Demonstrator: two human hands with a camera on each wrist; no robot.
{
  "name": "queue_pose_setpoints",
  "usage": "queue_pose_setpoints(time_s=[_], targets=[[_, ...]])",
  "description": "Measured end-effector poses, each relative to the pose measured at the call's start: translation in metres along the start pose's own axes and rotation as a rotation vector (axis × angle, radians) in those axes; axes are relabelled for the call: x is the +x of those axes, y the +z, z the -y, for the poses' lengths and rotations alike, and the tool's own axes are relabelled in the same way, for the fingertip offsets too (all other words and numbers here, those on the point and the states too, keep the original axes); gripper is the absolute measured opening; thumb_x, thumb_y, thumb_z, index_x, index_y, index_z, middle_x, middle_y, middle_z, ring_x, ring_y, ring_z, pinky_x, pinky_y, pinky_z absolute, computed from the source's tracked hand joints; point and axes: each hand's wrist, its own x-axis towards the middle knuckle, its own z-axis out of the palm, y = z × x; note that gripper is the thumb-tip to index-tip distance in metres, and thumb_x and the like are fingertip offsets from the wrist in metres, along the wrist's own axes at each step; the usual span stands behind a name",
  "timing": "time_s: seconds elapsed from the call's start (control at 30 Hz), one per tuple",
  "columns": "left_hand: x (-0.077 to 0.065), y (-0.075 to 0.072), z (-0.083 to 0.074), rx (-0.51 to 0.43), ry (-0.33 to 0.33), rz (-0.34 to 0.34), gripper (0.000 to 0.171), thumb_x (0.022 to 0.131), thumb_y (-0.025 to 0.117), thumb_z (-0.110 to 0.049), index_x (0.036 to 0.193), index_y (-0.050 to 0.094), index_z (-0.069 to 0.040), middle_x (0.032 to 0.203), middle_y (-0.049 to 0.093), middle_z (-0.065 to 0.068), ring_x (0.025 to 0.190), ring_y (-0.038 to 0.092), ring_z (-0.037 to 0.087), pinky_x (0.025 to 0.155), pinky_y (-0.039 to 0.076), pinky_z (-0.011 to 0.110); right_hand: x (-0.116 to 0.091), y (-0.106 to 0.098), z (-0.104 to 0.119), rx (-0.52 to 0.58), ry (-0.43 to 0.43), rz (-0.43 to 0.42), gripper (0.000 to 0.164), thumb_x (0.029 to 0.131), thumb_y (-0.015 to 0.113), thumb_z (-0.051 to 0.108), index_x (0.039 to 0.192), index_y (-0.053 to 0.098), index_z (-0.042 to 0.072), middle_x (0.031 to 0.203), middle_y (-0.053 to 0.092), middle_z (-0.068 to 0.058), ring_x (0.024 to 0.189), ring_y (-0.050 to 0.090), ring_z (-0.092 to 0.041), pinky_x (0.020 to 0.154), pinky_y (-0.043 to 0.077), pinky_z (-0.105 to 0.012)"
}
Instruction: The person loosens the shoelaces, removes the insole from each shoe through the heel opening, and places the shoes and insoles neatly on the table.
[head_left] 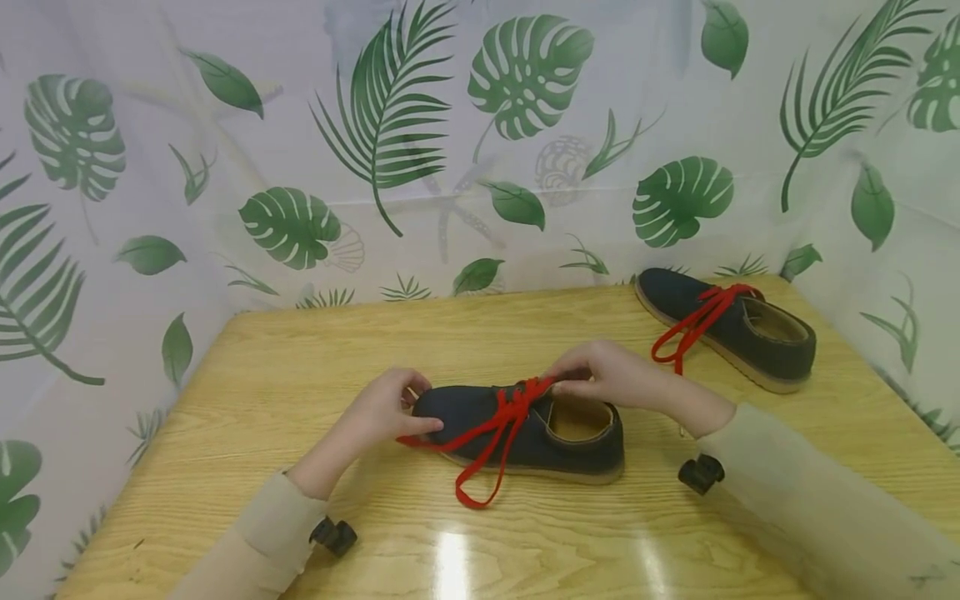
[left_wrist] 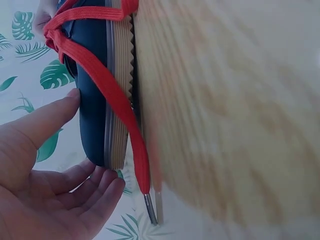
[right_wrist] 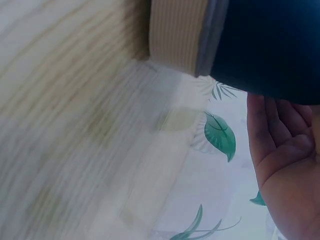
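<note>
A dark navy shoe (head_left: 573, 454) with a tan sole lies on the table, its toe to the left. Its red shoelace (head_left: 516, 408) is tied in a bow, one loop hanging over the near side. Around the toe, my left hand (head_left: 381, 408) holds the shoe, thumb on top and fingers at the tip. In the left wrist view, a lace end with a metal tip (left_wrist: 150, 209) hangs beside the sole. My right hand (head_left: 611, 375) pinches at the shoe's opening by the top of the laces; its fingertips are partly hidden. The right wrist view shows its palm (right_wrist: 290, 175) beside the heel.
A second navy shoe (head_left: 780, 354) with a tied red lace (head_left: 701, 321) sits at the table's back right. The wooden table (head_left: 315, 350) meets a leaf-patterned cloth (head_left: 420, 250) behind and at the sides. Small black clips (head_left: 333, 536) are on both sleeves.
</note>
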Motion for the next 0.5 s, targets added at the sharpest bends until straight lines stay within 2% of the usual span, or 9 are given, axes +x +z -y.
queue_pose_setpoints(time_s=[0.23, 0.5], targets=[[-0.006, -0.002, 0.004, -0.021, 0.012, 0.005, 0.053, 0.082, 0.093, -0.018, 0.125, 0.068, 0.000, 0.116, 0.070, 0.014, 0.101, 0.065, 0.025, 0.090, 0.060, 0.041, 0.005, 0.002, -0.006, 0.062, 0.071, -0.014, 0.018, 0.098, 0.076, 0.010, 0.115, 0.082, 0.007, 0.110, 0.082, -0.008, 0.100, 0.076, -0.020, 0.082, 0.060, -0.025], [-0.009, -0.005, 0.006, -0.015, -0.011, 0.022, 0.052, 0.081, 0.094, -0.020, 0.123, 0.068, -0.002, 0.112, 0.069, 0.011, 0.096, 0.063, 0.022, 0.084, 0.058, 0.038, 0.014, 0.000, -0.011, 0.107, 0.087, -0.023, 0.018, 0.098, 0.077, 0.010, 0.115, 0.083, 0.008, 0.109, 0.083, -0.008, 0.101, 0.077, -0.022, 0.085, 0.060, -0.026]])
